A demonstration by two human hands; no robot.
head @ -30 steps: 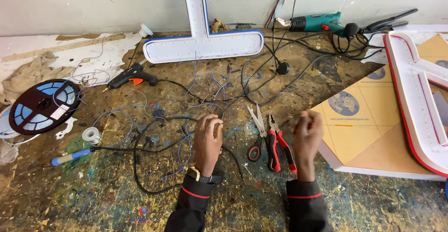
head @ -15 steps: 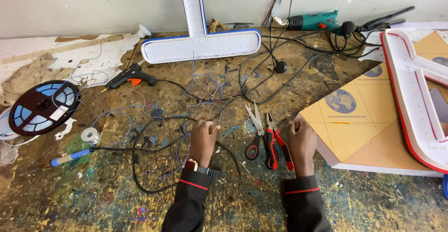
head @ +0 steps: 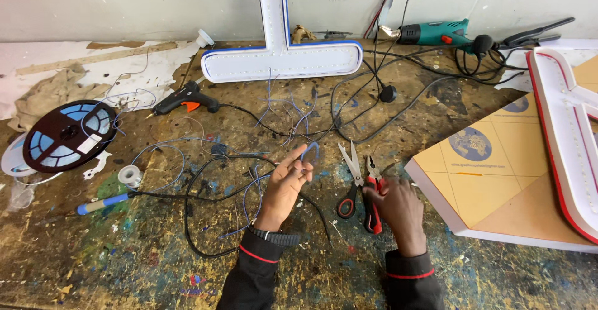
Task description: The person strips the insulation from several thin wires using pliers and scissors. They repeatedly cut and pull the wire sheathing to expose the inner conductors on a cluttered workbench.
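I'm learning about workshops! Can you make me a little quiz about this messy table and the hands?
1. True or false: the left hand pinches a thin blue wire.
2. Which tool does the right hand touch? A) the scissors B) the red-handled pliers C) the black glue gun
3. What dark round thing lies at the bench's left edge?

Key
1. True: the wire loops up from its fingertips.
2. B: the hand rests on the pliers' handles; the scissors lie just beside.
3. A reel of strip tape.
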